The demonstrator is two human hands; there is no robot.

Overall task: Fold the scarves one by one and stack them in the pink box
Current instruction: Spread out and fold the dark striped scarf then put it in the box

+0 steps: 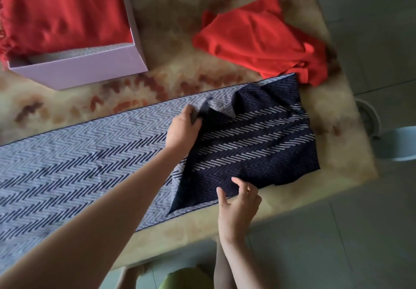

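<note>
Pinched between thumb and fingers of the left hand [183, 128] is the far corner of a dark flap [258, 144], the right end of the blue herringbone scarf [78, 153] turned back over itself. The right hand [238, 203] is set at the flap's near edge with fingers curled; whether cloth is actually gripped there cannot be told. The scarf is laid flat across the patterned table [168, 41], its long axis running from the lower left of the frame up to the centre right, so the unfolded length lies to the left of both hands, along the left forearm. A further fold is judged to travel leftward down that axis, where open cloth is offered.

The scarf's near edge is seen close to the table's near edge, with little margin. At the flap's far right corner a crumpled orange-red scarf [263, 41] is touched. The pink box [90, 68] sits at upper left, nearer the left hand, with a red fringed scarf [63, 11] already inside.
</note>
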